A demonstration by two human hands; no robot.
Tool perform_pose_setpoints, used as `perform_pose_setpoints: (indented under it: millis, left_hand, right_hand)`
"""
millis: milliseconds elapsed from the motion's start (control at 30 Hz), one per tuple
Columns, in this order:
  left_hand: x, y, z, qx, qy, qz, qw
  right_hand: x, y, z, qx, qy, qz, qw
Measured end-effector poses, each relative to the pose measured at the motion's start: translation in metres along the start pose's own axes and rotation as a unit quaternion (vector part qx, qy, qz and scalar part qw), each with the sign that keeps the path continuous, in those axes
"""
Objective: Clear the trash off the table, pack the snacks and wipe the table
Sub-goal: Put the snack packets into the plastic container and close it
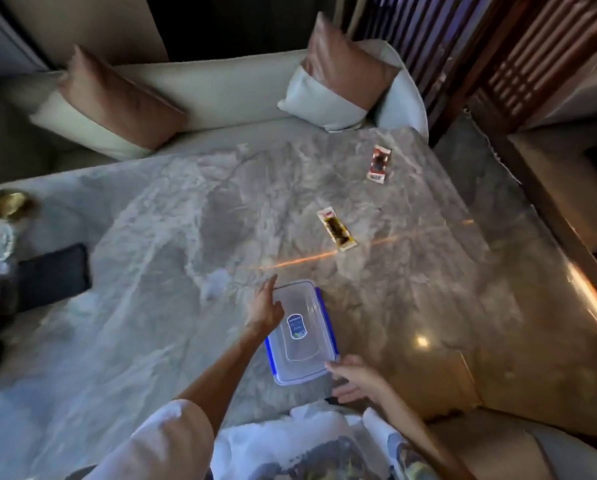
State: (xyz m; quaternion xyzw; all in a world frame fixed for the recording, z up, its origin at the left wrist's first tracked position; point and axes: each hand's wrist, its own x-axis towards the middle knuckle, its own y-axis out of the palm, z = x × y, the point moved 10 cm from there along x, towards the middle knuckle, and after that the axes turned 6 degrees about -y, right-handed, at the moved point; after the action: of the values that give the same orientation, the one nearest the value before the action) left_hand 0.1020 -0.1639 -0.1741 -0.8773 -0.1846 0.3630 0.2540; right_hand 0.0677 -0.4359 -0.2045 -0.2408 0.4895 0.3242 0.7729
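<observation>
A clear plastic container (pixel 305 344) with a blue-clipped lid and a blue label lies on the marble table (pixel 151 306) near the front edge. My left hand (pixel 264 308) rests flat against the container's left side, fingers stretched out. My right hand (pixel 354 379) touches its near right corner with fingers spread. Two snack packets lie farther out: one (pixel 336 229) in the middle right, another (pixel 379 163) near the far right corner. A small crumpled white scrap (pixel 215 284) sits just left of the container.
A black phone (pixel 52 277) lies at the table's left edge, beside a brass dish (pixel 7 204). A cream sofa (pixel 220 88) with cushions runs behind the table. Dark wooden slats (pixel 480 57) stand at the right.
</observation>
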Motion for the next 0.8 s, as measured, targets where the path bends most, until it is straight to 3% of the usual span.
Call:
perform_pose_setpoints:
  millis: [67,133,233,400,500,600,800]
  left_hand:
    - [-0.013,-0.012,0.008,-0.067,-0.009,-0.056,0.996]
    - [-0.029,-0.017,0.032,-0.126,-0.067,-0.102,0.984]
    - [-0.051,0.002,0.062,-0.232,-0.137,-0.071,0.961]
    - [-0.072,0.030,0.090,-0.430,-0.227,-0.067,0.871]
    - [-0.073,0.040,0.097,-0.514,-0.233,-0.071,0.823]
    - [-0.074,0.043,0.100,-0.518,-0.233,-0.095,0.818]
    - [-0.078,0.032,0.098,-0.455,-0.243,-0.191,0.835]
  right_hand:
    - [0.008,-0.019,0.014,-0.075,-0.031,-0.038,0.996]
    - [0.017,-0.034,0.046,-0.096,-0.121,-0.075,0.985]
    - [0.017,-0.040,0.084,-0.033,-0.171,-0.094,0.980]
    - [0.028,-0.020,0.092,-0.020,-0.170,-0.061,0.983]
    - [0.034,-0.014,0.082,0.048,-0.168,-0.067,0.982]
    - [0.038,-0.010,0.074,0.095,-0.155,-0.071,0.981]
    - [0.042,-0.012,0.074,0.055,-0.194,-0.133,0.970]
